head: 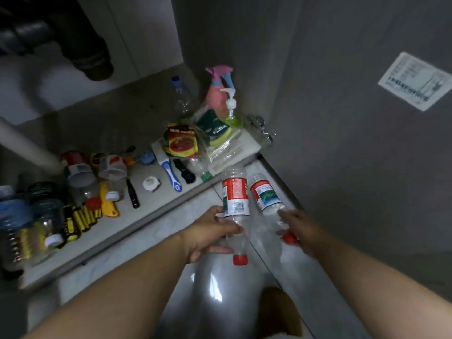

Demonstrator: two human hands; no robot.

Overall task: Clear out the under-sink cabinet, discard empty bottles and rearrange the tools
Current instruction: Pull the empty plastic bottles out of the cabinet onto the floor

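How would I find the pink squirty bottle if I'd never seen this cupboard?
Look along the cabinet floor to its far right corner, against the grey wall. There, behind the sponge pack, stands the spray bottle. It is the only pink one, with a pink-and-blue trigger on top, taller than the white pump dispenser beside it.

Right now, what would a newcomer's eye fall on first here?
First, two clear red-capped bottles held over the floor: the left hand grips the red-label bottle, the right hand the green-label bottle. Next, the pink spray bottle, upright at the right end of the cabinet.
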